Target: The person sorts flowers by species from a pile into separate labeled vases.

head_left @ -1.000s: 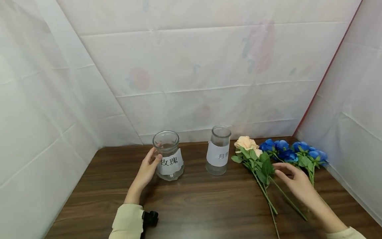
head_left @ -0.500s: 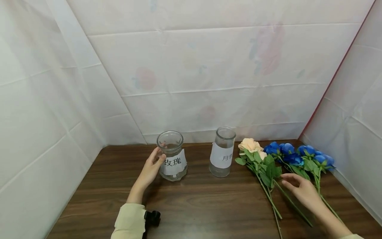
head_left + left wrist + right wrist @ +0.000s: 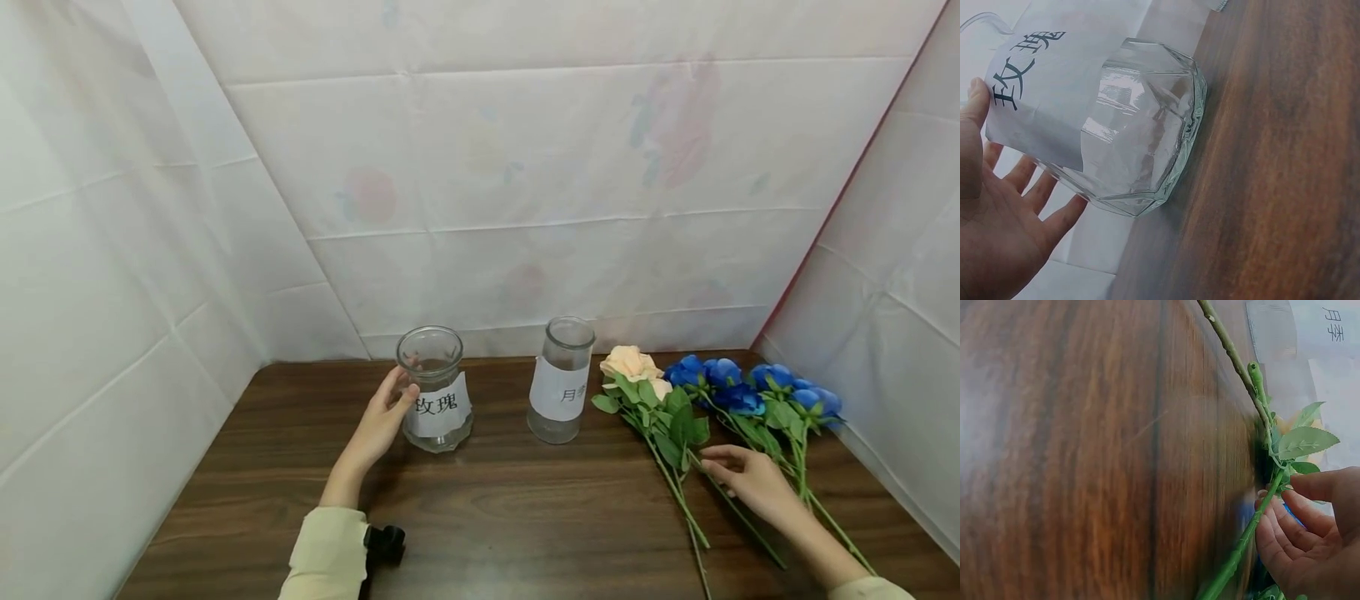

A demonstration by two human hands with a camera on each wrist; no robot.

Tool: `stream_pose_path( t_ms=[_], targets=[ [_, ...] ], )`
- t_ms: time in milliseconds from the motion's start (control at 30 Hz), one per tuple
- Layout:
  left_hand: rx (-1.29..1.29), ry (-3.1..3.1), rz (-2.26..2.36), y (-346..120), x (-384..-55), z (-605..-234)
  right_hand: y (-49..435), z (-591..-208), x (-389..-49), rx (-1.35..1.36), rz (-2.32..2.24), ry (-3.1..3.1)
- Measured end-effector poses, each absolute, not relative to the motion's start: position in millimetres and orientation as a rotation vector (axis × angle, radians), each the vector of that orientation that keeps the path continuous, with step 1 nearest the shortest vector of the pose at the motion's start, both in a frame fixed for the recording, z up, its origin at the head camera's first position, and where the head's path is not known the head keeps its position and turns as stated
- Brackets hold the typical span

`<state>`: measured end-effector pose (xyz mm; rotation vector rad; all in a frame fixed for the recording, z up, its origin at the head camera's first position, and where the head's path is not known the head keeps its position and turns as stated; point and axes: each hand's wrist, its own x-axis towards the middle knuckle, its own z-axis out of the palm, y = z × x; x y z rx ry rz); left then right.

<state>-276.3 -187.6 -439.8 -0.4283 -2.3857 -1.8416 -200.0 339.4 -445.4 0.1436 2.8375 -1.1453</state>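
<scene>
My left hand (image 3: 382,417) grips the side of a round glass vase (image 3: 442,437) with a white paper label. In the left wrist view, the thumb (image 3: 977,103) lies at the label's edge and the other fingers reach behind the faceted glass (image 3: 1141,125). A taller glass vase (image 3: 553,431), also labelled, stands to the right. My right hand (image 3: 753,483) is low over the table, fingers loosely bent at a green stem (image 3: 738,512) of the peach roses (image 3: 628,363). In the right wrist view, fingertips are right at the stem (image 3: 1247,534), with thumb and index slightly apart.
Blue artificial flowers (image 3: 723,383) with green stems lie at the right, beside the right forearm. White cloth (image 3: 480,208) rises behind the wooden table (image 3: 480,533) and along both sides. A black wrist mount (image 3: 385,543) sits on the left sleeve.
The right hand has moved down from the leaves to the stem, its fingers drawing closer together. The left hand stays on the round vase. The head view has shifted slightly.
</scene>
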Motion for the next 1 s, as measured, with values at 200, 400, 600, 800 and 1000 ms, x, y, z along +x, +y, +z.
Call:
stream_pose_path(
  t_ms=[200,400,600,800,1000],
  targets=[
    [-0.427,-2.380,-1.836,-188.1,-276.1,-439.6,335.3,-447.2,-204.6,0.132,-1.141,2.794],
    [-0.444,-2.371,-1.852,-187.4,-277.1,-440.2,335.7,-447.9,-206.6,0.128,-1.087,2.793],
    [-0.435,-2.381,-1.833,-187.3,-276.3,-438.6,339.2,-451.0,-205.9,0.112,-1.072,2.798],
    [-0.415,-2.396,-1.846,-187.6,-276.0,-437.3,340.6,-453.6,-202.5,0.086,-1.100,2.852],
    [-0.388,-2.414,-1.846,-188.1,-276.4,-437.5,341.1,-449.4,-199.7,0.067,-1.081,2.903]
  ],
)
